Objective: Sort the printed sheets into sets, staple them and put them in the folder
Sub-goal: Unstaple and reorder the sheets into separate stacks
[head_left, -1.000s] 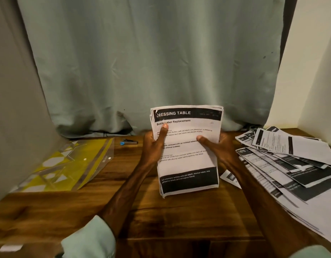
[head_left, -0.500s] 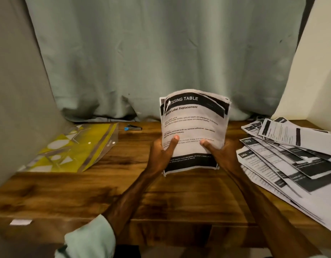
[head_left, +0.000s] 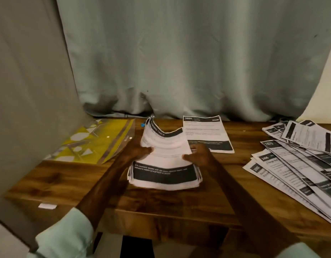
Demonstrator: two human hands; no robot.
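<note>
The left hand [head_left: 140,151] and right hand [head_left: 199,155] pinch a sagging stack of sheets [head_left: 166,164] by its side edges; the fingers underneath are hidden. Blur smears its heading, which seems to end "TABLE". Just beyond the right fingers lies a single sheet [head_left: 207,135] headed "3800". The yellow folder [head_left: 97,144] lies left of the left fingers.

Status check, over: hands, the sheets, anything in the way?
Left grip and right grip both hold the sheet stack, bowed. One sheet lies flat behind it. Yellow folder to the left, nothing between.
</note>
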